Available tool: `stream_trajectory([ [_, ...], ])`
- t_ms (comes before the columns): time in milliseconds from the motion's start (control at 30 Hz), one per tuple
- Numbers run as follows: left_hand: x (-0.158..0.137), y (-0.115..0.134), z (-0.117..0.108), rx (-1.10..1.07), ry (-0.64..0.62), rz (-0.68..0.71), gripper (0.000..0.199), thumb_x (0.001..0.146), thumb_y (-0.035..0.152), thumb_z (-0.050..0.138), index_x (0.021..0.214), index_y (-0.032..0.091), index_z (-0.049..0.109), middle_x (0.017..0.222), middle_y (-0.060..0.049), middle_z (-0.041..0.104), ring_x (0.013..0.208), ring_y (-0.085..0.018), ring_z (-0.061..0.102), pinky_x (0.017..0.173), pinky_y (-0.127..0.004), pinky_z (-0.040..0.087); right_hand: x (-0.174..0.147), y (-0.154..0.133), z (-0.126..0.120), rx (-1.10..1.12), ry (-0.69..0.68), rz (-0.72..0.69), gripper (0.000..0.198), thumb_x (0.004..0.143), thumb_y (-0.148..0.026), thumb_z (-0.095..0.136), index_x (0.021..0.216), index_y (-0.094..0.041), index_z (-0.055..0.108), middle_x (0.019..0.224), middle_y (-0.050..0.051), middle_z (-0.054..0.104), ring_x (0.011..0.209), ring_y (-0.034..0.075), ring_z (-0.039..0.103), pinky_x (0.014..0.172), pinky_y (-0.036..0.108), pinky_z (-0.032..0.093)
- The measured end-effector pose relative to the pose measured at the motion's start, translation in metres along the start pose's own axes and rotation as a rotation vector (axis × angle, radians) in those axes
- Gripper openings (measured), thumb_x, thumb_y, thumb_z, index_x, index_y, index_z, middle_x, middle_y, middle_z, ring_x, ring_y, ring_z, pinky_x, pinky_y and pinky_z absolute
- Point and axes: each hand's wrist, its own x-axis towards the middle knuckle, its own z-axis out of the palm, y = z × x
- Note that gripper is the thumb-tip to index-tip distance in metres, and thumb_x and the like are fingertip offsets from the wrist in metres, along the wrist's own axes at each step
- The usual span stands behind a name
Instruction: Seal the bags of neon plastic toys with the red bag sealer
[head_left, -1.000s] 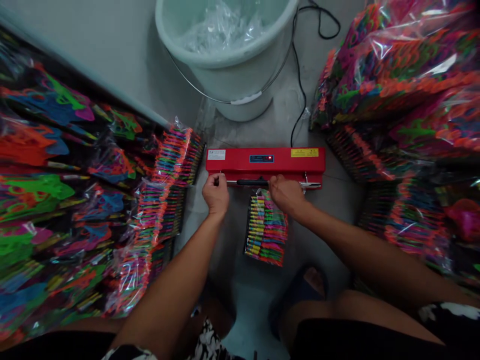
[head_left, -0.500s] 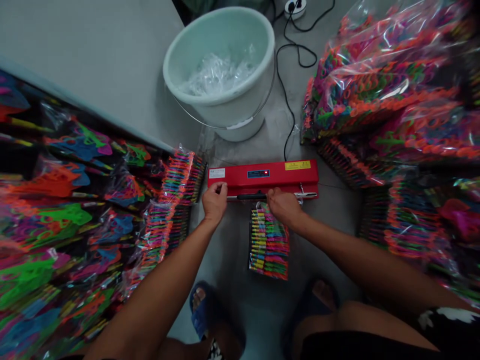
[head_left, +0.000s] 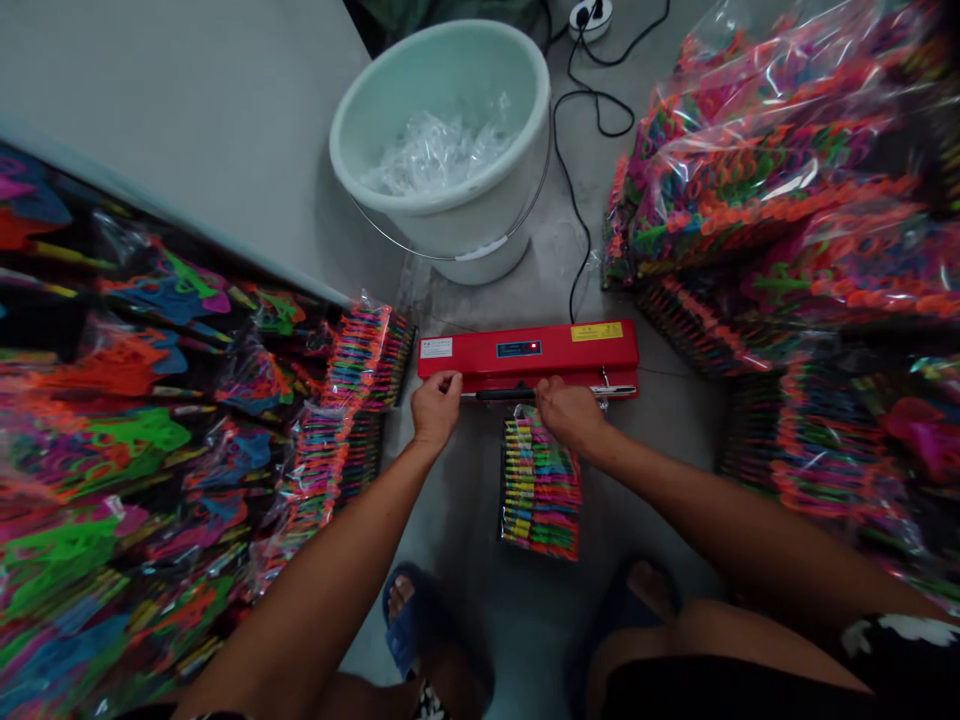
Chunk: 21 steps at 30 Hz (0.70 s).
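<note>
A red heat sealer [head_left: 532, 350] lies on the floor, its small light lit red. Its long dark-and-metal sealing bar [head_left: 496, 394] runs along the front edge. At the bar's left end, my left hand [head_left: 437, 412] is closed in a pinch; what is between its fingertips is too small to make out. My right hand [head_left: 568, 412] is curled closed on the bar, right of the middle. Below it lies a clear bag of bright-coloured sticks like pens [head_left: 541, 490], its top end reaching up to the bar, partly hidden by my right hand.
A pale bucket [head_left: 442, 190] with crumpled clear plastic stands behind the sealer. A black cord [head_left: 574, 200] runs back to a white power socket [head_left: 590, 18]. Bagged colourful packs [head_left: 352, 370] line the left; more bagged packs [head_left: 780, 190] are heaped right. A grey-white box [head_left: 195, 130] is at upper left.
Almost nothing differs. The view has shifted very slightly, and both hands remain at the sealer's bar with the bag in the same place.
</note>
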Motion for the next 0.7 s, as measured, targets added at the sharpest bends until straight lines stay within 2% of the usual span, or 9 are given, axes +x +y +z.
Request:
stream_trajectory([
  [267,0.0048,-0.0071,-0.0001,0.021,-0.029,0.010,0.022,0.092,0.031,0.066,0.099,0.018,0.082,0.091,-0.006,0.081,0.083,-0.020,0.073,0.080,-0.028,0.051,0.0001,-0.0008,-0.0002,-0.005,0.001,-0.003,0.041,0.112,-0.027,0.020,0.117,-0.012,0.059,0.108,0.017,0.068,0.092,0.029,0.075,0.073,0.036,0.055],
  [700,0.0045,-0.0026,-0.0017,0.041,-0.070,0.016,0.020,0.091,0.031,0.068,0.095,0.019,0.083,0.092,-0.007,0.082,0.084,-0.022,0.073,0.080,-0.030,0.051,0.0019,0.0037,-0.0007,0.036,0.017,-0.022,0.040,0.112,-0.030,0.024,0.116,-0.012,0.060,0.109,0.018,0.069,0.093,0.027,0.073,0.076,0.033,0.051],
])
